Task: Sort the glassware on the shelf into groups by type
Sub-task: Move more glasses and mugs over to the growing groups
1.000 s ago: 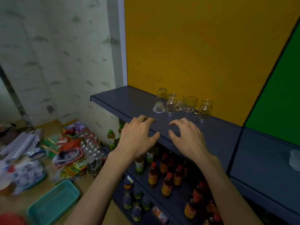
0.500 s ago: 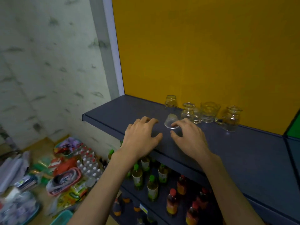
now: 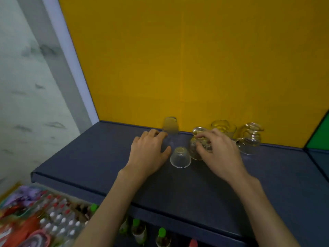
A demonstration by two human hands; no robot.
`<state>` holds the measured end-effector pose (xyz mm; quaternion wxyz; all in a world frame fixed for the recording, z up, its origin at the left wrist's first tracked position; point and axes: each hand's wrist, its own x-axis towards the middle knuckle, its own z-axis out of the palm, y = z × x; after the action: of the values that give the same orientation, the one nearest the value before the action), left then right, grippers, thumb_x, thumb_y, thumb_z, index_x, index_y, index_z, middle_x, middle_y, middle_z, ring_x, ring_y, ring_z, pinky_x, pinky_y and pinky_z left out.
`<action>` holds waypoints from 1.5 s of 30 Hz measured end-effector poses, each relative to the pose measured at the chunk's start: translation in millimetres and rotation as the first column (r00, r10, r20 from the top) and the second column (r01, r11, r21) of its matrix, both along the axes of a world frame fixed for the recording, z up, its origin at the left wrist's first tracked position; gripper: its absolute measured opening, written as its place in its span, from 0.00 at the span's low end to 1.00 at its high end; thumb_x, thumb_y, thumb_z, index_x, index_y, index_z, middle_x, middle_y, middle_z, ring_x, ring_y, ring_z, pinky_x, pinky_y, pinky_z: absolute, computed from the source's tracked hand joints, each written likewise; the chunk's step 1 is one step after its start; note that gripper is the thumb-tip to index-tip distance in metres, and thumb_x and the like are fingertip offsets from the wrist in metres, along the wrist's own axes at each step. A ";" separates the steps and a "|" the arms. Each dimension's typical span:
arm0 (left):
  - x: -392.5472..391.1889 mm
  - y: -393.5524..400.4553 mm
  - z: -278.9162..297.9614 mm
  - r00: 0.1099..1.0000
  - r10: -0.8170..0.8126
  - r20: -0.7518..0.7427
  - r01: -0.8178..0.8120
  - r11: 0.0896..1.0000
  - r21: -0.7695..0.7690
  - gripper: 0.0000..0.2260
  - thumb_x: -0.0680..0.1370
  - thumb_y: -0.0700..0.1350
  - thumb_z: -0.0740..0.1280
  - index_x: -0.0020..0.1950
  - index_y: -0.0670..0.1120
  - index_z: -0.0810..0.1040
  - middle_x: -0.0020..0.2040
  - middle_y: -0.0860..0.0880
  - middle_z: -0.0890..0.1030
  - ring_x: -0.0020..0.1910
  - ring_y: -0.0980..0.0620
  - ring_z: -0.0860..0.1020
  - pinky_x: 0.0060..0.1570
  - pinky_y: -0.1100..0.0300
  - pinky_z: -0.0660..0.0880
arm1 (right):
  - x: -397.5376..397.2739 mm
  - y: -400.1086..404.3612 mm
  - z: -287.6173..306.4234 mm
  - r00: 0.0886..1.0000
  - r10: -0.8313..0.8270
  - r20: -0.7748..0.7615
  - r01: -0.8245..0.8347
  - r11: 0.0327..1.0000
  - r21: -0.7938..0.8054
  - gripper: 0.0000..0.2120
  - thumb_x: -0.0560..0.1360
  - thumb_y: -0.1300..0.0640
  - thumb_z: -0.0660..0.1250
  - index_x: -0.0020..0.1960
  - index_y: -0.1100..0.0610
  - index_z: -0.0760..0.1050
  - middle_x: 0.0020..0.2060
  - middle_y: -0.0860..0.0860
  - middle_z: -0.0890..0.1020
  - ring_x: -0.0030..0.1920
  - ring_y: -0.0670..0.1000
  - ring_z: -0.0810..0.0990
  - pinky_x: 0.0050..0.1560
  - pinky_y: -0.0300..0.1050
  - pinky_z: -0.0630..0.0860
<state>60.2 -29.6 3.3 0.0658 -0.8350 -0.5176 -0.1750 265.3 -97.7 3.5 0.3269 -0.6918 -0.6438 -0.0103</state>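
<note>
Several clear glass pieces stand at the back of a dark blue shelf point(image 3: 89, 157). A small upturned cup point(image 3: 180, 157) sits nearest me. Behind it by the yellow wall stands a frosted tumbler point(image 3: 170, 125). My left hand point(image 3: 148, 152) rests on the shelf between these two, fingers spread, its fingertips at the tumbler's base. My right hand point(image 3: 218, 148) has its fingers curled onto a round glass pitcher point(image 3: 195, 148). A wide glass point(image 3: 224, 127) and a second pitcher point(image 3: 251, 139) stand to the right.
A yellow panel point(image 3: 178, 59) backs the shelf and a green panel point(image 3: 320, 139) starts at the right. Bottles with green and red caps point(image 3: 162, 234) stand on the shelf below. Packs of small bottles and coloured clutter point(image 3: 44, 220) lie on the floor at the lower left.
Both hands have moved forward from the shelf's front edge to the glassware. The right hand has reached the round pitcher, the left has come beside the upturned cup. The view has moved closer.
</note>
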 end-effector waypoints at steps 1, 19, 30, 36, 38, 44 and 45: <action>1.9 8.8 -0.4 1.000 -0.022 0.003 0.022 1.000 0.005 0.22 0.79 0.59 0.61 0.71 0.54 0.71 0.66 0.50 0.75 0.64 0.46 0.73 0.58 0.49 0.70 | 1.4 1.4 1.1 1.000 -0.021 0.000 0.021 1.000 0.003 0.12 0.77 0.49 0.66 0.60 0.47 0.79 0.53 0.46 0.77 0.53 0.52 0.78 0.48 0.48 0.73; 16.3 131.6 -21.5 0.961 -0.084 0.265 0.138 0.972 -0.192 0.37 0.72 0.67 0.69 0.73 0.47 0.66 0.63 0.43 0.77 0.63 0.41 0.75 0.53 0.49 0.73 | -8.3 12.3 -7.2 0.907 -0.422 0.008 0.422 0.906 -0.016 0.14 0.76 0.48 0.68 0.61 0.47 0.77 0.56 0.47 0.79 0.55 0.53 0.80 0.48 0.50 0.76; 38.9 161.5 -38.2 0.931 -0.050 0.363 0.191 0.912 -0.363 0.33 0.64 0.66 0.77 0.61 0.48 0.74 0.58 0.46 0.81 0.58 0.42 0.78 0.49 0.52 0.73 | -12.3 26.0 -26.8 0.907 -0.420 -0.021 0.416 0.904 -0.095 0.28 0.74 0.46 0.70 0.73 0.47 0.67 0.66 0.47 0.75 0.67 0.51 0.72 0.57 0.51 0.72; 36.3 158.8 -38.7 0.929 -0.051 0.366 0.176 0.932 -0.317 0.32 0.61 0.69 0.77 0.56 0.51 0.75 0.54 0.48 0.82 0.55 0.43 0.79 0.43 0.55 0.71 | -5.6 31.4 -33.8 0.903 -0.415 -0.111 0.399 0.906 -0.138 0.32 0.71 0.45 0.74 0.72 0.46 0.67 0.64 0.46 0.78 0.65 0.50 0.76 0.57 0.50 0.74; 33.5 155.3 -34.6 0.916 -0.049 0.398 0.166 0.950 -0.266 0.33 0.61 0.70 0.76 0.56 0.51 0.75 0.53 0.47 0.82 0.54 0.43 0.80 0.42 0.55 0.70 | -2.5 33.4 -37.2 0.902 -0.408 -0.137 0.390 0.910 -0.141 0.30 0.70 0.43 0.75 0.69 0.45 0.70 0.61 0.45 0.80 0.61 0.49 0.78 0.53 0.47 0.74; 24.5 152.3 -5.0 0.670 0.042 0.741 0.297 0.900 -0.320 0.35 0.56 0.72 0.76 0.53 0.52 0.78 0.49 0.53 0.83 0.50 0.49 0.81 0.48 0.49 0.79 | 6.1 41.0 -43.1 0.913 -0.387 -0.128 0.364 0.916 -0.169 0.33 0.64 0.39 0.78 0.66 0.46 0.73 0.59 0.44 0.79 0.60 0.48 0.77 0.54 0.49 0.75; 23.5 153.0 -0.1 0.565 0.107 0.818 0.356 0.863 -0.359 0.34 0.56 0.70 0.78 0.52 0.51 0.78 0.48 0.52 0.84 0.48 0.50 0.82 0.49 0.47 0.81 | 6.8 42.6 -45.0 0.916 -0.381 -0.123 0.357 0.916 -0.180 0.33 0.64 0.39 0.78 0.65 0.46 0.73 0.60 0.44 0.79 0.62 0.49 0.76 0.56 0.51 0.76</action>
<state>83.7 123.3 3.2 -0.4056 -0.6819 -0.4519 -0.4078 272.0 -55.2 -41.5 0.3138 -0.8229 -0.4726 0.0316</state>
